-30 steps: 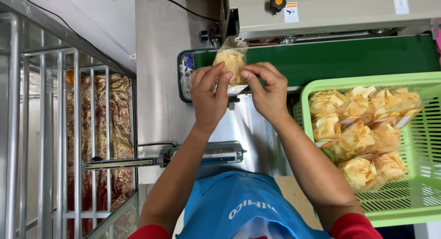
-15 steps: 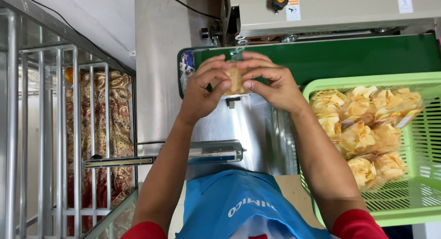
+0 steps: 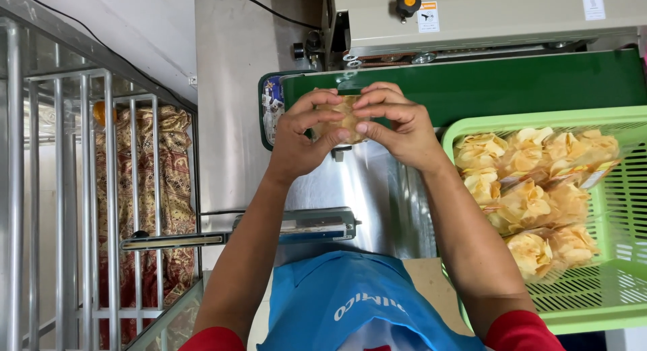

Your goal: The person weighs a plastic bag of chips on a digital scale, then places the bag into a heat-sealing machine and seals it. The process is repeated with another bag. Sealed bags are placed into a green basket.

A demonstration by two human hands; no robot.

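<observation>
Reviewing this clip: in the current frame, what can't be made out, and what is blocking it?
Head view only:
- Chip bag: mostly covered by the left hand and right hand; whether its top is open or sealed is hidden.
- Green basket: cut off by the right edge.
- Sealing machine: its top runs off the upper edge.
- Green belt: the stretch behind the hands is hidden.

Both the left hand and the right hand clasp a small clear bag of yellow chips just before the green conveyor belt; right of it, a lime-green plastic basket holds more bagged chips.
</observation>
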